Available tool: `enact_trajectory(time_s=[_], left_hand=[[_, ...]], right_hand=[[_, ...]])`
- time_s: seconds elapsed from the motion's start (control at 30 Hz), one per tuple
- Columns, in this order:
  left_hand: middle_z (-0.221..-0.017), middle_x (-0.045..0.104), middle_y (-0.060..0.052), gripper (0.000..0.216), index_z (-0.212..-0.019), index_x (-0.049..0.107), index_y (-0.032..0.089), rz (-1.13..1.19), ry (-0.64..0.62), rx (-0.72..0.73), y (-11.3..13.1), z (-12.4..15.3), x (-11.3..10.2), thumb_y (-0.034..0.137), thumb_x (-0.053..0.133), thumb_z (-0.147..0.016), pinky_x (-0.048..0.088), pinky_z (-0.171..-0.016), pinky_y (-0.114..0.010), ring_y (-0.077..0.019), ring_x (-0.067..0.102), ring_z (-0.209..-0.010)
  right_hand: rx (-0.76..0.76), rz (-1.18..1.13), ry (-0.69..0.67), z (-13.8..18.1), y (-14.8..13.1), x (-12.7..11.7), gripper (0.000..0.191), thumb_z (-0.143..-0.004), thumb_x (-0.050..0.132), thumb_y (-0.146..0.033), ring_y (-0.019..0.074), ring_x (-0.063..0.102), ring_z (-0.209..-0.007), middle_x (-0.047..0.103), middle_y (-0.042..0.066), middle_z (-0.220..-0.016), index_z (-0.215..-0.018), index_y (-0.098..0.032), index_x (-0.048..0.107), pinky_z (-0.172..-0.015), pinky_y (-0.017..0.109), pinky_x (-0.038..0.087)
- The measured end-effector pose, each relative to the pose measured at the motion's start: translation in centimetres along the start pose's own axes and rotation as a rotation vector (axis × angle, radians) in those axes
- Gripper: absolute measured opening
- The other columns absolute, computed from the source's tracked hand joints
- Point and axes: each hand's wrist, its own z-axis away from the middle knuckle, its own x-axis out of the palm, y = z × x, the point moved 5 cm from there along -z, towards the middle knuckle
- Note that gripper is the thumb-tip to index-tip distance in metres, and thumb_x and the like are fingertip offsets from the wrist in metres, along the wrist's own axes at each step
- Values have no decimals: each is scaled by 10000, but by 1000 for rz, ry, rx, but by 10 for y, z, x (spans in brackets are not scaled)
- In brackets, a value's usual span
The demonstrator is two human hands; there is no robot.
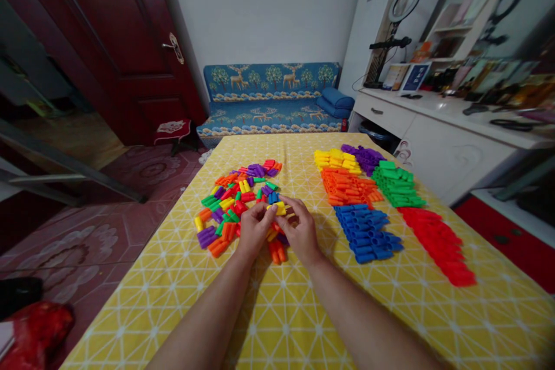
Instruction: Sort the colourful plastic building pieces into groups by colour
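Head view is showing me both hands meeting over the yellow-clothed tabletop (281, 312). My left hand (255, 230) and right hand (302, 232) are pinching one yellow piece (280, 208) between curled fingertips, each hand closing on an end of it, and the piece is sitting just above the knuckles, at the near rim of the mixed pile (236, 199). That pile is spreading beyond and to the left of the left hand, with a few orange pieces lying under the wrists. Bare cloth is lying open behind the hands, all the way back along my forearms. The tabletop's left edge is running well left of the left hand. Right of the right hand, past a narrow bare strip, sorted groups are lying straight on the cloth: blue row (366, 232) nearest, red row (437, 245) further right, orange group (349, 187), green group (396, 185), yellow group (336, 160) and purple group (365, 157) beyond.
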Motion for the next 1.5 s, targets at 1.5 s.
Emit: enact_trajectory(time_s=[1.5], left_hand=[[-493,511,25,454,-605,632,137,-105,16,-5,-6,-2,2,497,552,-869,321,-481,-208,-87,430,-474]], right_hand=[[108,329,97,-72,-20,-110,535,-730,702,-396,171,615,-816,650,60,-998,-1231,-223,625,-679,293,531]])
